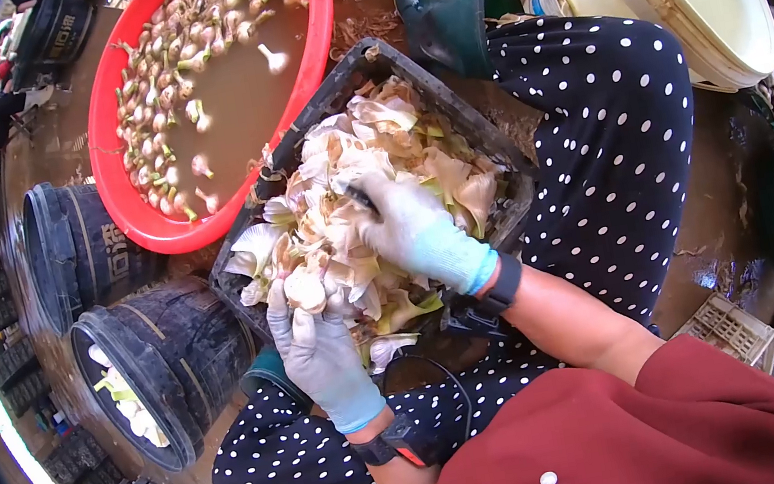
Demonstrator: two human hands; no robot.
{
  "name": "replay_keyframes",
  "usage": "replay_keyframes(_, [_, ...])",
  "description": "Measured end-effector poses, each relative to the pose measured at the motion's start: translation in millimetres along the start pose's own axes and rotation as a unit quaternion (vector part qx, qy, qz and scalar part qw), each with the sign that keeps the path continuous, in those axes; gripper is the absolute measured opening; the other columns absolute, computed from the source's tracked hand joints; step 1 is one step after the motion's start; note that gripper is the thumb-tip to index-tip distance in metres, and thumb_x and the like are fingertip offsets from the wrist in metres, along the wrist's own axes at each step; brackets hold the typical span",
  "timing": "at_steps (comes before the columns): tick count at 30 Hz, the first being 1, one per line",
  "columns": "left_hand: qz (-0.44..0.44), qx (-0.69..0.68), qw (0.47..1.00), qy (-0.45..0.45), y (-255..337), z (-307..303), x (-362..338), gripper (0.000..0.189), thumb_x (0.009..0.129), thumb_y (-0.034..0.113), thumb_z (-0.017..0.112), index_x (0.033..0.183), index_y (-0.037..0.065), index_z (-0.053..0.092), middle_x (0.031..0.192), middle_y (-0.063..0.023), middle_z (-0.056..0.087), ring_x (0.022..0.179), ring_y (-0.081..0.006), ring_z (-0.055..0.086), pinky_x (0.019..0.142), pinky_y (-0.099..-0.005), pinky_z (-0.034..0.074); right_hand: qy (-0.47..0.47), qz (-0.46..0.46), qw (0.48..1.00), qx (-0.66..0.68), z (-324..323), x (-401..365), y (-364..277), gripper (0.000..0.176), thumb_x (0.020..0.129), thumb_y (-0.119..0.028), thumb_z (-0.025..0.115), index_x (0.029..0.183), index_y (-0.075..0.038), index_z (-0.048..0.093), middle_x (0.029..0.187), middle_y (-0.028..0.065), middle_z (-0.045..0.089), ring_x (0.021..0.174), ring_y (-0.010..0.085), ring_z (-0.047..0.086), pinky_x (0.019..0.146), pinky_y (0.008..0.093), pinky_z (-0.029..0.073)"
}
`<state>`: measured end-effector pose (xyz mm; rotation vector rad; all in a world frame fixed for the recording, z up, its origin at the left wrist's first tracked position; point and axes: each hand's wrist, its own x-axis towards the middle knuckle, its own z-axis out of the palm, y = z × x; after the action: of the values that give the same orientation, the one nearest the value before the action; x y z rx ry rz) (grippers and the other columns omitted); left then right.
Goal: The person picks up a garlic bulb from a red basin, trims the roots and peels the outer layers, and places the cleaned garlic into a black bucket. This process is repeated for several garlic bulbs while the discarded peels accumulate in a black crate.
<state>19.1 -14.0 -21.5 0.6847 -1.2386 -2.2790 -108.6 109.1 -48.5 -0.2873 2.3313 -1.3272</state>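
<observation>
My left hand, in a pale work glove, has its fingers closed around a peeled-looking garlic bulb at the near left of a dark crate. My right hand, gloved too, is closed over the crate's middle. A small dark object sticks out between its thumb and fingers; its kind is hard to make out. Beneath both hands, loose garlic skins fill the dark plastic crate, which stands between my knees.
A red basin holds muddy water and several garlic bulbs with stems. Left of the crate, a black bucket contains white garlic, near another black bucket. Large cream tubs stand at upper right, beyond my green boot.
</observation>
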Motion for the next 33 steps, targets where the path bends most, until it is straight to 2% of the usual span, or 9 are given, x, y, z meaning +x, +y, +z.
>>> replay_keyframes(3, [-0.061, -0.031, 0.998, -0.01, 4.8, 1.1, 3.3, 0.044, 0.09, 0.008, 0.053, 0.131, -0.004, 0.043, 0.12, -0.0161, 0.056, 0.097, -0.0234, 0.061, 0.08, -0.0338, 0.054, -0.149, -0.13, 0.973, 0.119, -9.4, -9.0, -12.2, 0.041, 0.082, -0.025, 0.064, 0.117, -0.004, 0.057, 0.099, 0.0195, 0.064, 0.093, 0.0312, 0.064, 0.082, 0.0362, 0.05])
replay_keyframes(6, [-0.073, -0.003, 0.997, 0.022, 4.2, 15.9, 1.8, 0.042, 0.089, 0.007, 0.055, 0.129, -0.004, 0.046, 0.112, -0.0123, 0.058, 0.089, -0.0195, 0.061, 0.073, -0.0278, 0.052, -0.235, -0.097, 0.967, -0.007, -11.6, -9.7, -22.8, 0.033, 0.08, -0.029, 0.064, 0.104, -0.007, 0.063, 0.089, 0.0156, 0.065, 0.083, 0.0346, 0.063, 0.074, 0.0408, 0.05])
replay_keyframes(7, [-0.062, 0.097, 0.992, 0.045, 0.2, 17.2, 2.7, 0.04, 0.089, 0.009, 0.058, 0.125, -0.004, 0.048, 0.106, -0.0096, 0.059, 0.084, -0.0164, 0.059, 0.068, -0.0246, 0.048, -0.238, -0.092, 0.967, -0.003, -6.9, -9.7, -21.0, 0.033, 0.08, -0.029, 0.064, 0.104, -0.007, 0.063, 0.089, 0.0156, 0.065, 0.083, 0.0346, 0.063, 0.074, 0.0408, 0.05])
replay_keyframes(12, [-0.077, 0.089, 0.993, 0.03, -7.8, 21.4, 5.9, 0.033, 0.089, 0.009, 0.058, 0.119, -0.004, 0.052, 0.102, -0.0098, 0.06, 0.082, -0.0143, 0.059, 0.068, -0.0247, 0.05, -0.183, -0.13, 0.972, -0.069, 1.7, -9.1, -17.9, 0.024, 0.075, -0.026, 0.065, 0.085, -0.004, 0.063, 0.076, 0.0166, 0.063, 0.077, 0.0358, 0.063, 0.068, 0.0449, 0.05])
replay_keyframes(18, [-0.095, 0.106, 0.99, -0.012, -11.3, 23.4, 7.0, 0.032, 0.089, 0.009, 0.055, 0.118, -0.005, 0.054, 0.1, -0.0128, 0.061, 0.074, -0.0135, 0.057, 0.061, -0.0242, 0.048, -0.189, -0.039, 0.98, 0.046, 6.4, -1.4, -6.8, 0.028, 0.074, -0.026, 0.064, 0.083, 0.0, 0.061, 0.068, 0.0209, 0.061, 0.067, 0.0375, 0.063, 0.064, 0.0434, 0.051])
replay_keyframes(20, [-0.103, 0.093, 0.99, -0.012, -12.7, 11.1, 7.7, 0.035, 0.09, 0.011, 0.054, 0.121, -0.005, 0.052, 0.101, -0.0126, 0.061, 0.072, -0.0133, 0.055, 0.061, -0.0234, 0.046, -0.293, 0.121, 0.897, 0.308, -4.7, -0.4, -11.1, 0.03, 0.076, -0.027, 0.062, 0.086, 0.001, 0.061, 0.067, 0.0212, 0.061, 0.067, 0.0378, 0.063, 0.065, 0.0428, 0.051])
replay_keyframes(25, [-0.104, 0.154, 0.983, 0.01, -3.4, 10.4, 4.6, 0.038, 0.09, 0.016, 0.057, 0.12, -0.007, 0.051, 0.1, -0.0101, 0.061, 0.083, -0.0146, 0.058, 0.073, -0.0261, 0.048, -0.198, -0.102, 0.975, -0.008, -4.1, -12.3, -15.1, 0.033, 0.078, -0.029, 0.064, 0.092, 0.0, 0.059, 0.075, 0.0217, 0.062, 0.075, 0.0391, 0.063, 0.068, 0.0453, 0.05])
replay_keyframes(28, [-0.115, 0.206, 0.972, -0.004, -3.9, 2.6, -2.1, 0.031, 0.091, 0.018, 0.059, 0.111, -0.006, 0.054, 0.093, -0.0077, 0.064, 0.087, -0.0151, 0.06, 0.08, -0.0287, 0.047, -0.202, -0.132, 0.969, -0.047, -8.0, -16.9, -22.2, 0.032, 0.076, -0.028, 0.065, 0.091, -0.001, 0.059, 0.075, 0.0223, 0.062, 0.075, 0.0398, 0.062, 0.068, 0.0463, 0.049])
replay_keyframes(33, [-0.049, 0.256, 0.965, -0.025, -8.7, 7.1, -1.4, 0.045, 0.088, 0.018, 0.063, 0.122, -0.009, 0.051, 0.111, -0.0119, 0.059, 0.102, -0.0188, 0.057, 0.094, -0.0318, 0.044, -0.19, -0.038, 0.978, 0.077, 4.7, -7.0, -1.3, 0.026, 0.072, -0.018, 0.061, 0.086, 0.003, 0.059, 0.073, 0.0238, 0.06, 0.073, 0.037, 0.063, 0.067, 0.0435, 0.049])
